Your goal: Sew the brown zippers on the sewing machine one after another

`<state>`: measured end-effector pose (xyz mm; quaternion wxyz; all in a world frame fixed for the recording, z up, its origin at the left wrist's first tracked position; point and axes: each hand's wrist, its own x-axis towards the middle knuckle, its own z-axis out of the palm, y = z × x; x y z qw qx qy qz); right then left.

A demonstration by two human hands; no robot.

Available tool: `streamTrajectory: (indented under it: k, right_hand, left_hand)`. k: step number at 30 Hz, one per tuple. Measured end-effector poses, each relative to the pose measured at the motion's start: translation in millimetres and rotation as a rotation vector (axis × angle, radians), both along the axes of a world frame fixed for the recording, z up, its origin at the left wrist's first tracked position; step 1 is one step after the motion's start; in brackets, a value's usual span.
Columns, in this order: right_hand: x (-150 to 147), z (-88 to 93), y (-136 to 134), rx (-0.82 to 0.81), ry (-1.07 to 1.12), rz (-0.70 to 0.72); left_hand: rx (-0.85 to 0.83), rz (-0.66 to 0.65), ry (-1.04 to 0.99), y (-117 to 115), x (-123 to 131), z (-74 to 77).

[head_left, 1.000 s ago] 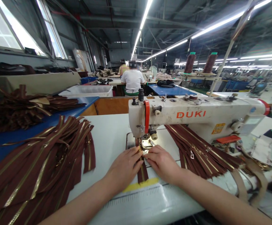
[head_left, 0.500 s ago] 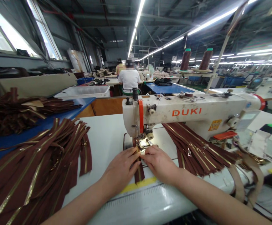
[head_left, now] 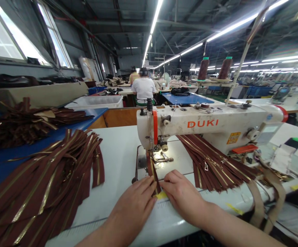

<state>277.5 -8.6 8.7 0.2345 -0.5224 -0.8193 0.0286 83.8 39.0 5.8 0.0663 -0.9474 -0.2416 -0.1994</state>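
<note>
A brown zipper [head_left: 152, 168] with gold teeth runs from under the presser foot of the white sewing machine [head_left: 202, 118] toward me. My left hand [head_left: 135, 202] lies along the zipper's left edge near its close end, fingers together and gripping the tape. On the other edge, my right hand [head_left: 183, 193] pinches the tape between thumb and curled fingers. Part of the zipper's near end is covered by my fingers. Light from the machine falls on the metal plate [head_left: 182, 161] around the needle.
Loose brown zippers are heaped on the left [head_left: 48, 178], and a fanned bundle of zippers [head_left: 215, 168] lies under the machine arm. Beige straps [head_left: 274, 195] hang at the right edge. Thread cones [head_left: 203, 68] stand behind; a person in a white shirt [head_left: 143, 89] sits ahead.
Both hands have moved toward me along the zipper, away from the needle. More of the zipper now shows between the presser foot and my fingers. The camera view has shifted slightly.
</note>
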Motion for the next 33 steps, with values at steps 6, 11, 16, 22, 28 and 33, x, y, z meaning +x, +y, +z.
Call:
streamTrajectory:
  k: [6, 11, 16, 22, 28, 33]
  right_hand:
    - [-1.6, -1.3, -11.7, -0.024, 0.112, -0.015]
    - [-2.4, 0.9, -13.8, -0.054, 0.156, -0.005]
    - [-2.4, 2.1, -15.9, -0.055, 0.159, 0.015]
    - [-1.9, 1.1, -15.4, -0.046, 0.097, 0.026]
    - [-1.0, 1.6, -15.5, -0.024, -0.052, 0.049]
    - [-0.8, 3.6, -16.3, -0.004, -0.178, 0.079]
  left_hand:
    - [0.087, -0.073, 0.026, -11.4, -0.2, 5.2]
    - [0.027, -0.076, 0.035, -7.8, -2.1, 9.4]
    - [-0.009, -0.122, 0.034, -5.4, -3.2, 15.6]
    - [-0.033, -0.17, 0.067, 0.4, -8.3, 16.0]
    - [-0.079, -0.207, 0.044, 6.4, -16.4, 13.2]
    - [-0.135, -0.195, 0.045, 6.8, -22.2, 9.8]
